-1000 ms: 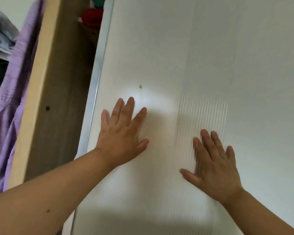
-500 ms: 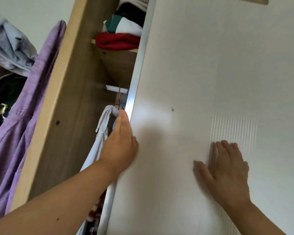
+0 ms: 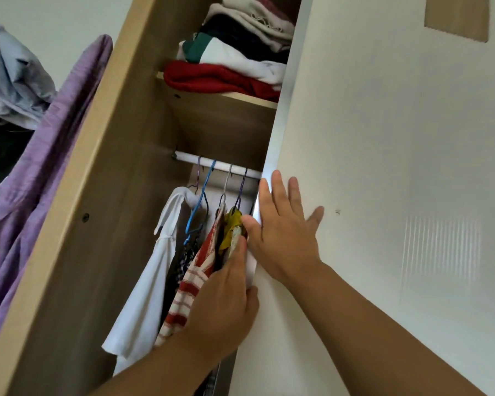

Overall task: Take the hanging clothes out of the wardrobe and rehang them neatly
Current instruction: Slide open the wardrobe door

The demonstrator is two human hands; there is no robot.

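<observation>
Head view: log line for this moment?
door: part open | right hand: flat on door | left hand: fingers among clothes | clothes: on rail

The sliding door [image 3: 383,138] has slid further to the right, so the gap that a second ago showed only a sliver of shelf now takes in the rail [image 3: 189,158] and the clothes hanging from it. My left hand [image 3: 223,298] has left the door's edge and reached inside, fingers against the red-striped garment [image 3: 192,278] and the yellow one [image 3: 230,227]. My right hand [image 3: 283,238] has moved from mid-panel to the door's left edge, fingers spread flat.
</observation>
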